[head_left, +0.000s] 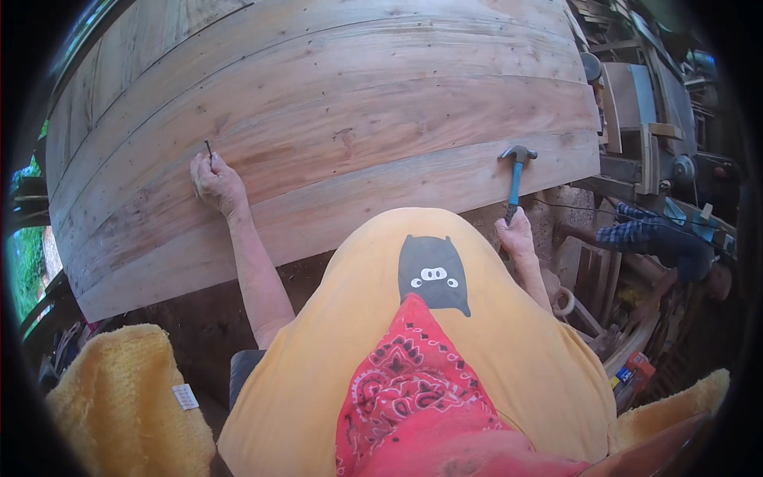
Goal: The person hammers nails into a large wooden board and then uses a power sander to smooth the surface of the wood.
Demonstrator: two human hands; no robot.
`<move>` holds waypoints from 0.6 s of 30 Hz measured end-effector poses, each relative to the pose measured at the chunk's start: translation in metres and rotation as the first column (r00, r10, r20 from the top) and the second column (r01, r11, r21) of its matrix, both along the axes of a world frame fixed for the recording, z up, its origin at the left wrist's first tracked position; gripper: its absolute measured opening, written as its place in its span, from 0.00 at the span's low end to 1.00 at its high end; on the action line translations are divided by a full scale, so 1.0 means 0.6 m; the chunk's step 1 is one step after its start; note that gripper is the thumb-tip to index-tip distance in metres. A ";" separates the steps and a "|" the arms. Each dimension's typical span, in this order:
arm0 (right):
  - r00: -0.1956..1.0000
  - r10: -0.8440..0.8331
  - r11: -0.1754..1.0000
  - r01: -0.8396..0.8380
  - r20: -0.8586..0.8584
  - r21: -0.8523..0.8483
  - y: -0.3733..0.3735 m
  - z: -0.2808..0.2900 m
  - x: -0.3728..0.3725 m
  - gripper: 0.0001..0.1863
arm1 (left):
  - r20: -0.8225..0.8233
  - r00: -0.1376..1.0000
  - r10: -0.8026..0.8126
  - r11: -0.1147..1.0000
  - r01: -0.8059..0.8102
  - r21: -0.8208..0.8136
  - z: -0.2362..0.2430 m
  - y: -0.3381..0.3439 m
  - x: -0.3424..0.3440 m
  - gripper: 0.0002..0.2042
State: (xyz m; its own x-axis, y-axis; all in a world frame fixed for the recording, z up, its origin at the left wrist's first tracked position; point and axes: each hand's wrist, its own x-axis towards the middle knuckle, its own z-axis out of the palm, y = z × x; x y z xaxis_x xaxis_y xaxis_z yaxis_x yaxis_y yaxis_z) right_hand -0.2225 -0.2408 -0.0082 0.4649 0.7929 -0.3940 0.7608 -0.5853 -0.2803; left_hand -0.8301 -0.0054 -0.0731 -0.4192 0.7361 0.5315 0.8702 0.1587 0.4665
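Note:
My left hand (218,184) pinches a thin dark nail (208,152) over the wide surface of joined wooden boards (358,103), on the left part of it. In my right hand (514,234), at the near right edge of the boards, is a claw hammer (517,171) with a blue handle, its metal head over the lowest board.
Another person (668,246) in plaid shorts bends at the right, beside stacked timber and machinery (660,143). A black cable runs past the right edge of the boards. A yellow towel (119,389) is at lower left. Greenery shows at far left.

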 end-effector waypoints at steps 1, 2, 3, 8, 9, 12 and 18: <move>1.000 -0.017 0.999 0.017 0.007 -0.052 0.010 0.013 -0.009 0.16 | 0.016 1.000 0.007 1.000 -0.007 -0.015 0.000 -0.002 0.000 0.06; 1.000 -0.005 0.996 0.006 0.011 -0.094 0.020 0.024 -0.019 0.17 | -0.025 1.000 -0.015 1.000 0.015 -0.011 0.001 -0.003 -0.002 0.06; 1.000 -0.005 0.992 0.007 0.014 -0.123 0.029 0.033 -0.030 0.18 | -0.011 1.000 -0.013 1.000 0.013 -0.025 -0.001 -0.003 -0.002 0.07; 1.000 0.006 0.964 -0.008 -0.010 -0.265 0.055 0.049 -0.083 0.21 | 0.010 0.999 -0.043 0.995 0.044 -0.091 -0.017 0.006 -0.016 0.09; 1.000 0.009 0.963 -0.017 -0.030 -0.268 0.059 0.048 -0.093 0.21 | -0.010 0.999 -0.054 0.995 0.053 -0.089 -0.020 0.011 -0.023 0.09; 0.998 0.016 0.961 -0.031 -0.058 -0.275 0.060 0.052 -0.110 0.20 | -0.026 0.996 -0.088 0.994 0.086 -0.074 -0.031 0.029 -0.037 0.09; 0.992 -0.017 0.969 -0.014 -0.126 -0.245 0.050 0.044 -0.111 0.19 | -0.056 0.989 -0.134 0.990 0.132 -0.046 -0.036 0.058 -0.056 0.10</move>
